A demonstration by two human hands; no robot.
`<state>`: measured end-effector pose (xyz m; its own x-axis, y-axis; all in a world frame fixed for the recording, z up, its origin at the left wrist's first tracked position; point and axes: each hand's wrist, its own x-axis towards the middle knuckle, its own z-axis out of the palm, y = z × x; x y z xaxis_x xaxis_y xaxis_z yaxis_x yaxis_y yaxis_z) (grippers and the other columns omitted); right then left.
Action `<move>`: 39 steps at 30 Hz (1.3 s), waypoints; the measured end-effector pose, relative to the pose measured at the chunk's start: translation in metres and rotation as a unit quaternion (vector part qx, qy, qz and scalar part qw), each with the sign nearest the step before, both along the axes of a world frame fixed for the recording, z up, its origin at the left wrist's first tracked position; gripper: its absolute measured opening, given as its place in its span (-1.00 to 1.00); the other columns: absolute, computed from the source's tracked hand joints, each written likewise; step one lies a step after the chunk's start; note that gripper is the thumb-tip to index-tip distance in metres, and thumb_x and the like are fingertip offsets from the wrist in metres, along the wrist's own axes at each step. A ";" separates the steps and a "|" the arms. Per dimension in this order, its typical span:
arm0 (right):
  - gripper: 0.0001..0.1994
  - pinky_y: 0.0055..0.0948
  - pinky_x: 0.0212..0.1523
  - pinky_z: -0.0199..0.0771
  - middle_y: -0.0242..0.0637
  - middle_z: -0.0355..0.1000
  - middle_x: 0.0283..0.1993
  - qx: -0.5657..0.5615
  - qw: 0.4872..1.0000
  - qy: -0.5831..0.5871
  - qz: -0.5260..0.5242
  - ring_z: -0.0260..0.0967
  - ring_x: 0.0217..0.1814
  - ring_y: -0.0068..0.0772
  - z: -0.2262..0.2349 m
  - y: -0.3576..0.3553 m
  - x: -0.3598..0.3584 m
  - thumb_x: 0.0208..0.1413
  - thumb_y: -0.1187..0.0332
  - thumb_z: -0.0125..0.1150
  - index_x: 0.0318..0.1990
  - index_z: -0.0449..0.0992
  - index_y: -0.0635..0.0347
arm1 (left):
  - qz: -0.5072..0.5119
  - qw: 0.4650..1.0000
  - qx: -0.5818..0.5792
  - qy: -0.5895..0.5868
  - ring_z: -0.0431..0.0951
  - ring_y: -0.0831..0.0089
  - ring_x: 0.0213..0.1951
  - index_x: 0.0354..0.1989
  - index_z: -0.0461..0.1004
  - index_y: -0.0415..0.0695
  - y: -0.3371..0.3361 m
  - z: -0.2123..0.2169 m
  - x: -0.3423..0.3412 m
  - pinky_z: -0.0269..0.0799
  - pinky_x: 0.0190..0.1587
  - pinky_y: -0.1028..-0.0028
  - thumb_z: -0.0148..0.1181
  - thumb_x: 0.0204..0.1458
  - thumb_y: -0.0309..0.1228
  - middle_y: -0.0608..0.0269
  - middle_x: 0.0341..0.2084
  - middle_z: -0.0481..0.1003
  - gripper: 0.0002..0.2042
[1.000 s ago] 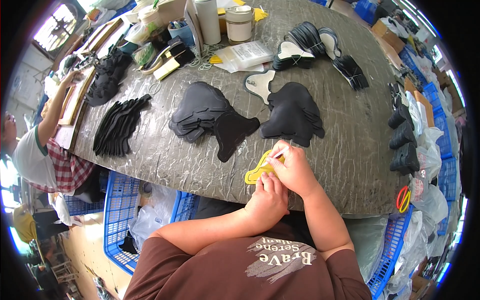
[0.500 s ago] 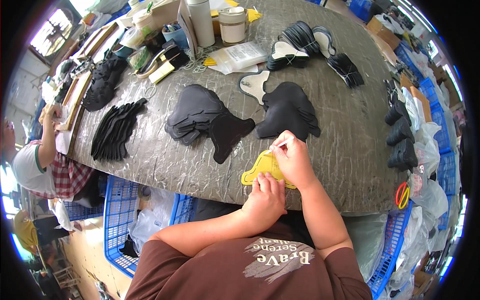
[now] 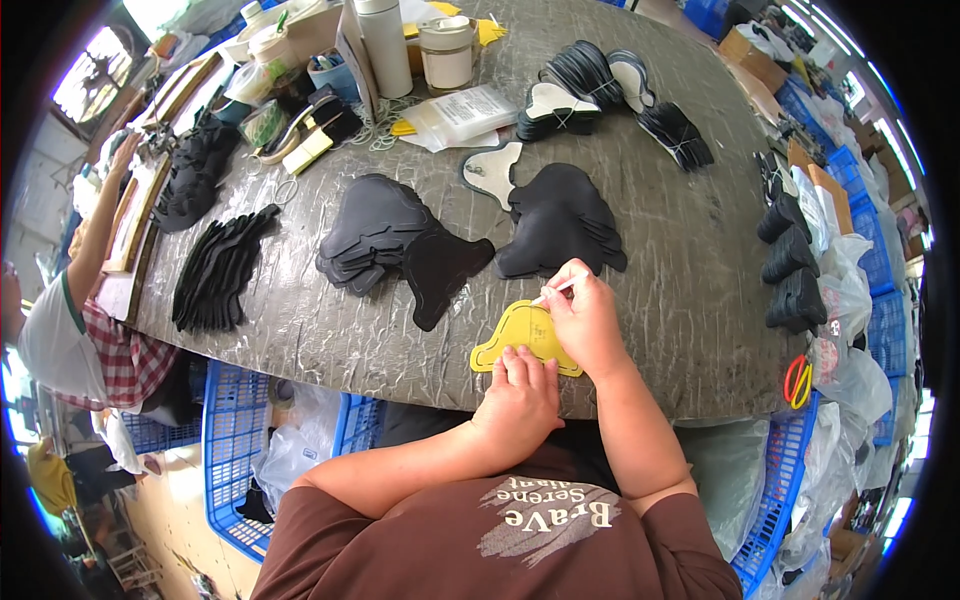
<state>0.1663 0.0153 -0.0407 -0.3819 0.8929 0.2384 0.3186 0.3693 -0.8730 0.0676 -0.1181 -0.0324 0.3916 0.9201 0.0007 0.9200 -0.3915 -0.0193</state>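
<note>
A yellow template (image 3: 516, 335) with slots along its border lies at the near edge of the table. My left hand (image 3: 515, 402) rests on its lower part, fingers stretched out flat and pressing it down. My right hand (image 3: 587, 322) pinches a slim white marking pen (image 3: 560, 288), its tip at the template's upper edge. What lies under the template is mostly hidden. Just beyond are two stacks of black cut pieces, one on the left (image 3: 375, 235) and one on the right (image 3: 560, 220). A pale piece (image 3: 492, 172) pokes out behind the right stack.
Fanned black strips (image 3: 222, 270) lie to the left. Tied bundles (image 3: 580, 85) sit at the back, with a white bottle (image 3: 384, 50) and a jar (image 3: 447, 55). Scissors (image 3: 798, 382) lie at the right edge. Blue crates (image 3: 235, 420) flank me; a co-worker (image 3: 70, 330) sits at left.
The whole view has shifted a little. My right hand has moved the pen slightly rightward along the template, while my left hand stays put. The co-worker's arm now stretches forward.
</note>
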 end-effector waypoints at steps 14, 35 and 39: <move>-0.91 -0.43 -0.36 0.50 -0.20 0.41 -0.46 0.032 0.999 -0.028 -0.020 0.53 -0.38 -0.37 -0.002 -0.002 0.007 0.11 0.64 0.11 -0.37 0.33 0.32 | -0.003 1.000 0.012 -0.004 0.43 -0.26 0.03 0.12 0.37 -0.35 0.001 -0.001 0.000 0.46 0.04 0.09 0.20 -0.08 0.13 -0.46 -0.03 0.37 -0.22; -0.91 -0.50 -0.33 0.47 -0.12 0.46 -0.31 0.093 0.995 0.013 -0.044 0.49 -0.32 -0.41 -0.012 -0.052 0.046 0.12 0.64 0.13 -0.34 0.35 0.31 | -0.007 1.000 0.006 -0.001 0.43 -0.26 0.02 0.13 0.38 -0.34 0.001 0.000 -0.002 0.46 0.05 0.08 0.19 -0.07 0.13 -0.47 -0.03 0.36 -0.23; -0.88 -0.33 -0.30 0.49 -0.11 0.45 -0.34 0.105 0.992 0.042 -0.051 0.49 -0.32 -0.14 -0.017 -0.063 0.053 0.05 0.64 0.17 -0.35 0.36 0.28 | -0.010 1.000 0.008 0.002 0.43 -0.27 0.02 0.13 0.37 -0.34 0.001 0.001 -0.002 0.45 0.05 0.08 0.20 -0.07 0.14 -0.48 -0.04 0.36 -0.22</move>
<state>0.2195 -0.0478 -0.0574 -0.2629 0.8537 0.4495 0.2935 0.5146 -0.8056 0.0653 -0.1172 -0.0314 0.4107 0.9117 0.0133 0.9115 -0.4102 -0.0289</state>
